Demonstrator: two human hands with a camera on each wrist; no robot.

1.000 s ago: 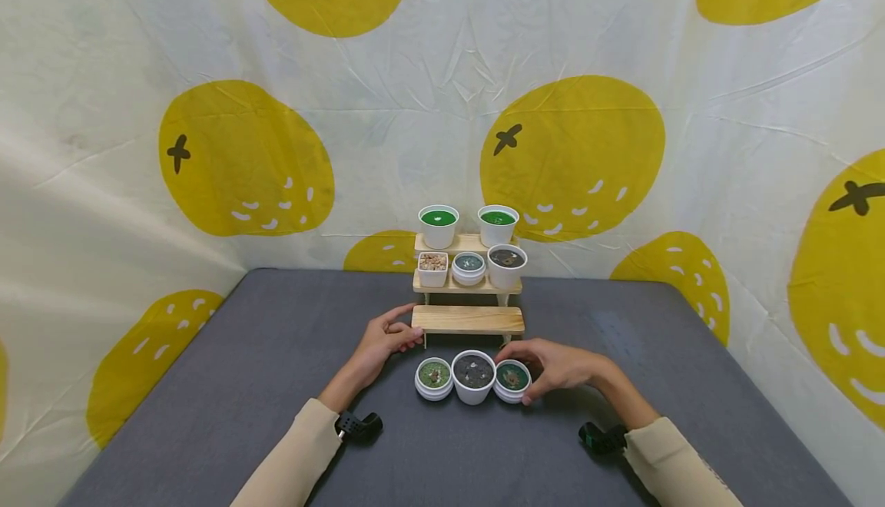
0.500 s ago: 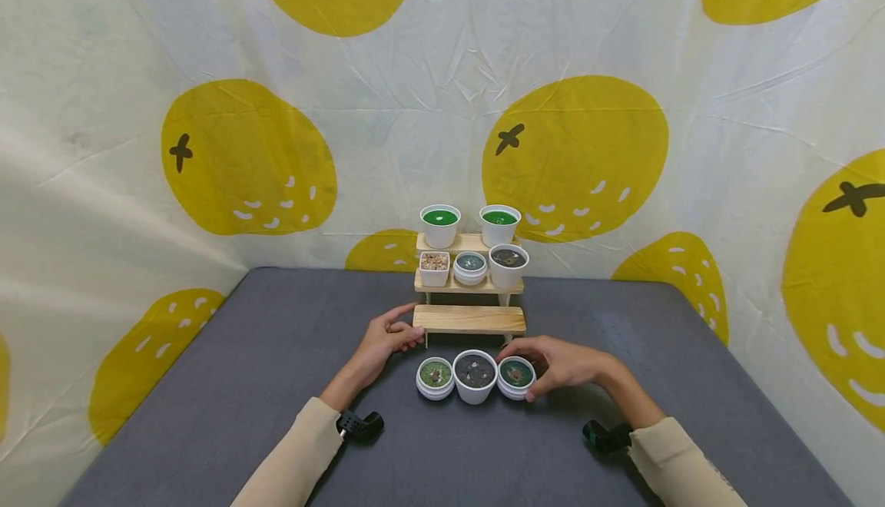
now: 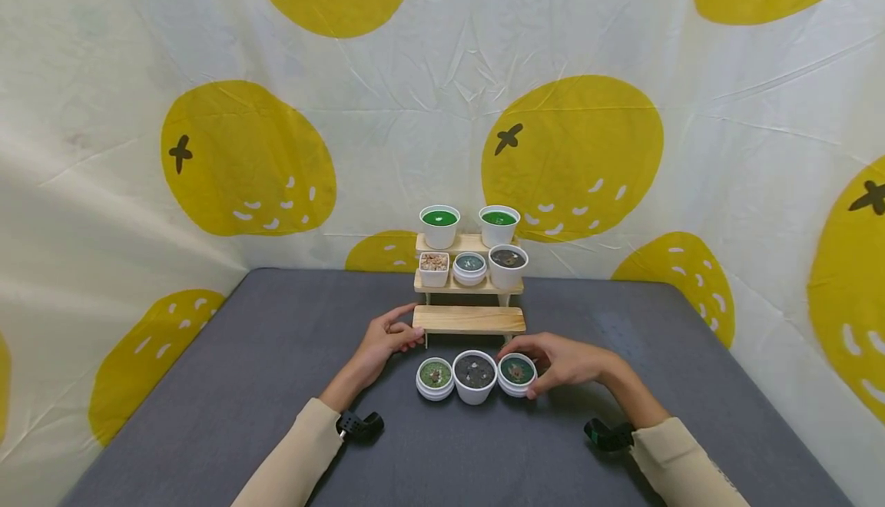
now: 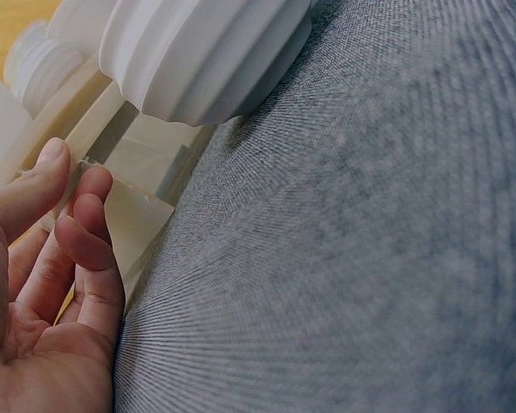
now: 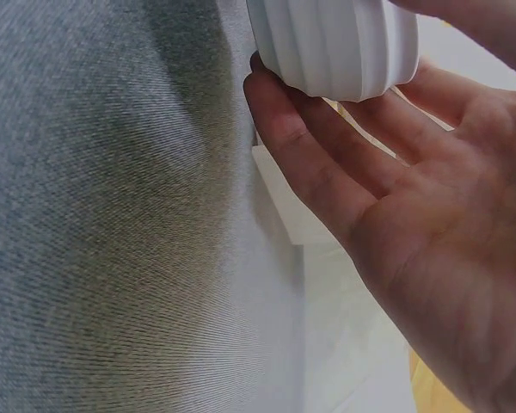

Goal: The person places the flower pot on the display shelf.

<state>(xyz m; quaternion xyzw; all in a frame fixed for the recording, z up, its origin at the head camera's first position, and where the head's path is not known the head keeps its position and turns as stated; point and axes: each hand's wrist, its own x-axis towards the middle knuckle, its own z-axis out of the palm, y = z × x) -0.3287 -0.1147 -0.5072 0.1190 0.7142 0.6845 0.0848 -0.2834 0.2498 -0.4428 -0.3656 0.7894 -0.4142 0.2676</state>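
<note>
My left hand (image 3: 379,344) is at the left end of the lowest wooden step of a tiered display stand (image 3: 469,319), pinching its edge between thumb and fingers. With my right hand (image 3: 563,365) I grip a ribbed white pot with a dark green top (image 3: 517,372), thumb at the front and fingers curled behind. In the right wrist view this ribbed pot (image 5: 335,47) is close to the cloth; I cannot tell whether it touches. Left of it are a plain white pot with a dark grey filling (image 3: 474,372) and a ribbed pot with a light green top (image 3: 434,376).
On the stand's middle step are a square pot (image 3: 434,269), a ribbed pot with a grey-blue top (image 3: 469,267) and a pot with a dark filling (image 3: 508,265). Two pots with bright green tops, left (image 3: 439,224) and right (image 3: 499,224), occupy the top step. Grey cloth (image 3: 290,315) covers the table.
My right hand has shifted the dark green-topped pot slightly right and back, opening a small gap from the grey-filled pot. My left hand has stayed at the step.
</note>
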